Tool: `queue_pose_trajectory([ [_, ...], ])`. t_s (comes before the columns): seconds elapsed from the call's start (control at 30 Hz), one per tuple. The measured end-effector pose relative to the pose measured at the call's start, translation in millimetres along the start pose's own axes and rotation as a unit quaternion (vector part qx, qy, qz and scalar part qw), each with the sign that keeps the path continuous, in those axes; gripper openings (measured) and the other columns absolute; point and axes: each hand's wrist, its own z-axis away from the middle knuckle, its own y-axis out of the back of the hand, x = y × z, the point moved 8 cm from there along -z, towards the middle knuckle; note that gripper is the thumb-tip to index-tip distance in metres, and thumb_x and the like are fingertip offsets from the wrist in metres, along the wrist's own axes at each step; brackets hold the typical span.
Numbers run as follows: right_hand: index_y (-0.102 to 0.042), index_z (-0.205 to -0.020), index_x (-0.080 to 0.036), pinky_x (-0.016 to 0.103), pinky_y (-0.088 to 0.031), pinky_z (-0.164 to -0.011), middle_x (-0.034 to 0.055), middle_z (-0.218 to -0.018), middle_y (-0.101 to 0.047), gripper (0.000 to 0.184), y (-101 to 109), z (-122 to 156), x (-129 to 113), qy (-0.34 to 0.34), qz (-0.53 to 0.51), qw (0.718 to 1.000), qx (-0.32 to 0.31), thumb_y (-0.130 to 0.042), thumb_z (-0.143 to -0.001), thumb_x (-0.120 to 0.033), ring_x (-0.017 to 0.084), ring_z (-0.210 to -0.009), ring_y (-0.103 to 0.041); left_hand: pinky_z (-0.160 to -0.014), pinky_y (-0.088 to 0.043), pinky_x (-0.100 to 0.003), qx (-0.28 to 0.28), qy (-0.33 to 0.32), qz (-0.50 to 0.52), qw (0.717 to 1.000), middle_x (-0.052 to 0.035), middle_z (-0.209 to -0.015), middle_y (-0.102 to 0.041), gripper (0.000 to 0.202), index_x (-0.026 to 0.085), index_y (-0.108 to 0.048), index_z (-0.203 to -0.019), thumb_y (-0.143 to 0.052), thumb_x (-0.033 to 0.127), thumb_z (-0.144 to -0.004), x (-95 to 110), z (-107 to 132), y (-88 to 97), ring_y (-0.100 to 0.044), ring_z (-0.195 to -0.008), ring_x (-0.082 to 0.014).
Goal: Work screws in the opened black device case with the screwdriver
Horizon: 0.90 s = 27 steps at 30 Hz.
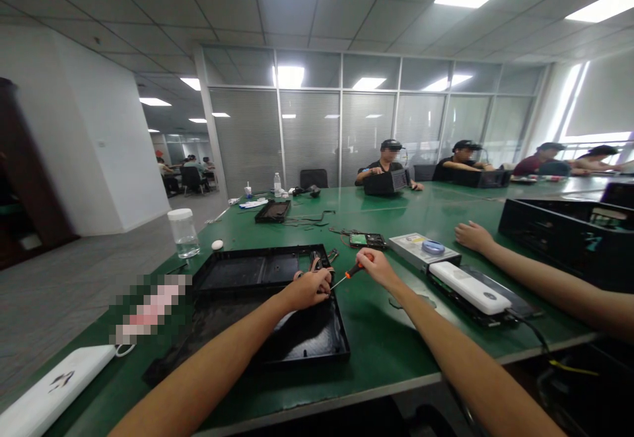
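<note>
My right hand (380, 268) is closed round the red and black handle of a screwdriver (353, 270). Its thin shaft slants down to the left, and the tip meets the right-hand side of an open black case (317, 336) close to my left hand (311, 289). That left hand rests at the case's inner divider with its fingers curled together; what they grip is hidden. Just behind it, a bundle of coloured wires (316, 264) rises from the case's far right corner.
Right of me lie a drive-like metal box (411, 251), a white power bank (468, 288) and another person's arm (525, 272). A green circuit part (367, 239) sits beyond my right hand. A clear jar (184, 235) stands left, near another white power bank (62, 384). Co-workers sit across the table.
</note>
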Motion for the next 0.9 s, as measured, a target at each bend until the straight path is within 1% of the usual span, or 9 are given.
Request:
queue_pose_trajectory([
  [0.1,-0.053,-0.061,-0.016,0.022,-0.034,-0.049,-0.0008,-0.053,-0.048,0.028,-1,2,-7,0.022,0.044,0.999,-0.007,-0.043,-0.074,-0.038,0.010,-0.050,-0.041,-0.071,-0.041,-0.019,-0.009,0.000,-0.019,1.000,0.0017,-0.085,-0.062,0.026,0.018,-0.043,-0.093,-0.054,0.011,-0.070,1,0,-0.2,-0.058,-0.077,-0.0090],
  [0.23,-0.054,-0.062,-0.016,0.023,-0.036,-0.053,0.0007,-0.057,-0.051,0.027,5,1,-10,0.029,0.074,0.997,-0.005,-0.041,-0.075,-0.036,0.012,-0.055,-0.045,-0.071,-0.041,-0.019,-0.014,-0.009,-0.029,0.999,0.0020,-0.084,-0.062,0.023,0.018,-0.046,-0.090,-0.054,0.010,-0.070,4,0,0.6,-0.059,-0.078,-0.0100],
  [0.33,-0.054,-0.062,-0.016,0.023,-0.037,-0.054,0.0007,-0.057,-0.052,0.027,7,1,-11,0.033,0.081,0.996,-0.006,-0.042,-0.075,-0.036,0.012,-0.056,-0.045,-0.070,-0.041,-0.019,-0.009,-0.010,-0.036,0.999,0.0018,-0.082,-0.063,0.022,0.018,-0.048,-0.089,-0.054,0.010,-0.070,4,0,1.5,-0.059,-0.078,-0.0110],
  [0.53,-0.055,-0.060,-0.016,0.023,-0.036,-0.054,0.0002,-0.055,-0.051,0.024,3,4,-21,0.057,0.097,0.993,-0.031,-0.044,-0.075,-0.032,0.012,-0.054,-0.045,-0.071,-0.040,-0.018,-0.004,-0.006,-0.050,0.999,0.0023,-0.082,-0.064,0.020,0.019,-0.053,-0.089,-0.054,0.012,-0.070,-1,0,-1.2,-0.059,-0.077,-0.0101],
  [0.67,-0.055,-0.060,-0.017,0.024,-0.036,-0.055,0.0004,-0.056,-0.052,0.024,6,4,-24,0.055,0.101,0.993,-0.019,-0.044,-0.074,-0.032,0.013,-0.055,-0.046,-0.071,-0.041,-0.017,-0.009,0.002,-0.059,0.998,0.0024,-0.083,-0.064,0.019,0.020,-0.056,-0.089,-0.054,0.013,-0.071,-4,0,-2.9,-0.059,-0.078,-0.0098],
  [0.9,-0.055,-0.059,-0.017,0.024,-0.036,-0.055,0.0006,-0.055,-0.053,0.024,7,5,-28,0.062,0.096,0.993,-0.013,-0.044,-0.074,-0.032,0.013,-0.054,-0.046,-0.070,-0.040,-0.017,-0.011,-0.013,-0.065,0.998,0.0024,-0.083,-0.064,0.020,0.020,-0.057,-0.090,-0.053,0.014,-0.071,3,1,0.9,-0.059,-0.078,-0.0100],
])
